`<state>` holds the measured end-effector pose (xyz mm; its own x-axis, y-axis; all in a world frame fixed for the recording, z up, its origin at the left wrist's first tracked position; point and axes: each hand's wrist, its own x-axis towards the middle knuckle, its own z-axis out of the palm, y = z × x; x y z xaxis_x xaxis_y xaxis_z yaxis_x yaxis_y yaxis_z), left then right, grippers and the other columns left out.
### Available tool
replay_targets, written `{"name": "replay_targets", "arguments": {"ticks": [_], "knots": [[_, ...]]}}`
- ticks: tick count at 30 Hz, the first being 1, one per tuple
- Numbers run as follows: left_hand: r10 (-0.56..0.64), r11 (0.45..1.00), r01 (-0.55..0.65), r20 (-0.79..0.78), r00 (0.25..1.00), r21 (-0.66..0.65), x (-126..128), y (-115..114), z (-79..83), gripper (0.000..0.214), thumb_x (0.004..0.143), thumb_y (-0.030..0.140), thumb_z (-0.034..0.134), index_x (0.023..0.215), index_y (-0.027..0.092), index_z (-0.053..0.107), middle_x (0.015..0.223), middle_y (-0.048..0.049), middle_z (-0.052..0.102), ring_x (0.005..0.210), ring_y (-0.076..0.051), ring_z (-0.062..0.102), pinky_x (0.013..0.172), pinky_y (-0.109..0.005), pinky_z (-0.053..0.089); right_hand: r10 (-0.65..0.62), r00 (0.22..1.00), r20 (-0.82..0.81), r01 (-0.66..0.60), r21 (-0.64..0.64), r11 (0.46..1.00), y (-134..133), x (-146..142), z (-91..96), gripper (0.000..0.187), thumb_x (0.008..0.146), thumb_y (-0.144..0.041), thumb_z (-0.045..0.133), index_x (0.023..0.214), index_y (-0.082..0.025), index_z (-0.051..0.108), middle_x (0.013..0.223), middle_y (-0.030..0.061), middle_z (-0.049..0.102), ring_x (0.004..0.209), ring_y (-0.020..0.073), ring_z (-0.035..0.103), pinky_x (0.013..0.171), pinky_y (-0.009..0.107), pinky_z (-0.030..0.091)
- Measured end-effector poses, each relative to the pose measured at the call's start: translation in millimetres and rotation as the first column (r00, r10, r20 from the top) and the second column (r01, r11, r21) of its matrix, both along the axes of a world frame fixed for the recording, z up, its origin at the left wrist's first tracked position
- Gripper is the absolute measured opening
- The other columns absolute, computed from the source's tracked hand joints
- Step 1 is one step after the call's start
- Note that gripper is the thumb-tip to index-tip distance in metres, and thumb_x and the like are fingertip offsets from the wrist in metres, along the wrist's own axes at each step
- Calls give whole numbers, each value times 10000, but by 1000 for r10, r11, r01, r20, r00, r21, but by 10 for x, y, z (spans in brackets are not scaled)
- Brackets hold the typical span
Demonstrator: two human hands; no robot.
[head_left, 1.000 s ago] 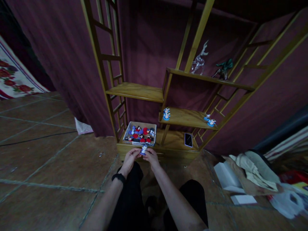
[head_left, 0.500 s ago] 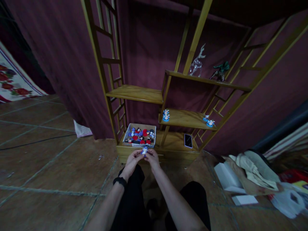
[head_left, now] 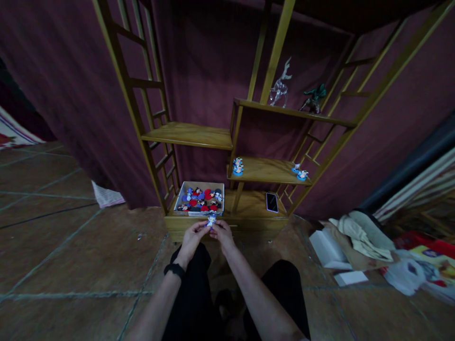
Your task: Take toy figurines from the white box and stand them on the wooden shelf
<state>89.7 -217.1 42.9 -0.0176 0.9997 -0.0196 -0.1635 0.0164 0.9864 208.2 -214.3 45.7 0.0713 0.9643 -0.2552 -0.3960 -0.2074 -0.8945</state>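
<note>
Head: figurine (head_left: 212, 220) in two-handed grip (head_left: 192, 238)

Figurine (head_left: 212, 219) looks plastic, shelving (head_left: 192, 134) smooth glossy wood, curtain (head_left: 76, 109) matt cloth.

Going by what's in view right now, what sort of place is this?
Probably a room in a home: there's a wooden display shelf with a clear animal-shaped ornament on it, a dark red curtain and a tiled floor.

Clear deer ornament (head_left: 279, 91) beside dark green figure (head_left: 314, 98) on wooden shelf (head_left: 295, 112), phone (head_left: 272, 202) lying lower down, maroon curtain (head_left: 81, 123) behind, pale cloth (head_left: 362, 240) and plastic bag (head_left: 405, 275) at right, dark cable (head_left: 50, 215) across tiled floor (head_left: 53, 270).
</note>
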Motion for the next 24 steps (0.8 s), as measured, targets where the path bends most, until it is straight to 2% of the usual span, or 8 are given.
{"name": "replay_targets", "arguments": {"ticks": [11, 17, 24], "knots": [[-6, 1000, 6, -27, 1000, 18, 3, 18, -74, 416, 585, 366, 717, 931, 141, 659, 793, -65, 693, 715, -175, 625, 730, -311, 472, 2, 1000, -9, -2, -36, 999, 7, -11, 11, 278, 555, -345, 693, 734, -180, 558, 616, -27, 597, 519, 91, 553, 525, 217, 471], [-6, 1000, 6, -45, 999, 2, 9, 17, -100, 475, 558, 341, 734, 975, 140, 628, 685, -29, 670, 647, -158, 612, 690, -305, 472, -16, 1000, 8, 17, -61, 998, 16, -39, 0, 270, 566, -355, 679, 748, -189, 568, 651, -30, 605, 541, 95, 559, 508, 204, 459], [50, 998, -50, -21, 999, 25, 54, -10, -100, 443, 542, 336, 739, 925, 136, 638, 711, -43, 676, 656, -167, 619, 687, -319, 486, -4, 999, 38, 6, -70, 998, 28, -60, -40, 228, 594, -340, 654, 744, -193, 566, 620, -30, 591, 535, 102, 555, 518, 220, 458]]}}
